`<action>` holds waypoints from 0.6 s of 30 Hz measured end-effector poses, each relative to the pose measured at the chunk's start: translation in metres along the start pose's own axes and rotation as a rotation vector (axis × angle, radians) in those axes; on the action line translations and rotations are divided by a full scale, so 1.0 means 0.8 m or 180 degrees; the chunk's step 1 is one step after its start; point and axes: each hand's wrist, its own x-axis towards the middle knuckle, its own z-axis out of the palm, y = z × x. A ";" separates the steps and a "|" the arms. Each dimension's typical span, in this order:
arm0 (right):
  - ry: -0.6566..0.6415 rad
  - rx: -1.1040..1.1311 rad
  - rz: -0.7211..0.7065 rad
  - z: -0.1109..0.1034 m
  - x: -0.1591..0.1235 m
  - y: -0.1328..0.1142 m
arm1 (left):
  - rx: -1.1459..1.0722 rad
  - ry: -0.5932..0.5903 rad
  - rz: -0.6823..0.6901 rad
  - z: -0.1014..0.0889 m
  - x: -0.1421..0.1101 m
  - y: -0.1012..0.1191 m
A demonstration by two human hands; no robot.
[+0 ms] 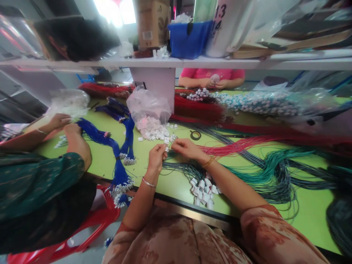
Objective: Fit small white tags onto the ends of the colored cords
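Observation:
My left hand [156, 156] is closed in a pinch on a small white connector [166, 140] above the green table [310, 216]. My right hand [187, 148] is close beside it, fingers pinched on a thin dark wire [176, 165] that runs down into a bundle. A bunch of finished wire ends with white connectors [204, 191] lies near the table's front edge under my right forearm. A pile of loose white connectors [152, 129] spills from a clear plastic bag [148, 104] just beyond my hands.
A co-worker's hands [66, 128] at the left handle blue wire bundles [117, 161]. Another person in pink [213, 77] sits across. Red [233, 146] and teal wires [272, 168] cover the right side. A tape roll [195, 135] lies mid-table. A shelf [192, 62] hangs overhead.

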 end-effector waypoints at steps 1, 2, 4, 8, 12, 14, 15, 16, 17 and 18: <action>0.0035 0.0013 0.0077 -0.005 0.004 0.007 | -0.0090 -0.0012 -0.0012 -0.002 0.001 0.004; 0.0052 -0.0120 0.0121 -0.007 0.008 0.015 | -0.0167 -0.0045 -0.0032 -0.004 0.001 0.008; -0.0159 -0.0575 0.0150 -0.005 0.013 0.030 | -0.0234 -0.0143 -0.0093 -0.007 0.001 0.015; -0.0406 -0.0980 0.0354 0.016 0.013 0.055 | -0.0186 -0.0227 -0.0207 -0.009 0.000 0.021; -0.0176 -0.0435 0.0345 0.018 0.011 0.069 | -0.0218 -0.0220 -0.0219 -0.011 0.000 0.019; -0.0039 -0.0188 0.0365 0.010 0.011 0.071 | -0.0175 -0.0299 -0.0243 -0.011 -0.001 0.018; 0.0009 -0.0087 0.0380 0.006 0.013 0.069 | -0.0137 -0.0362 -0.0274 -0.010 -0.002 0.017; 0.0042 0.0020 0.0384 0.003 0.015 0.066 | -0.0096 -0.0425 -0.0310 -0.009 -0.003 0.016; 0.0066 0.0139 0.0378 0.000 0.019 0.061 | -0.0062 -0.0480 -0.0345 -0.008 -0.004 0.015; 0.0093 0.0267 0.0366 0.000 0.023 0.054 | -0.0036 -0.0520 -0.0369 -0.006 -0.005 0.014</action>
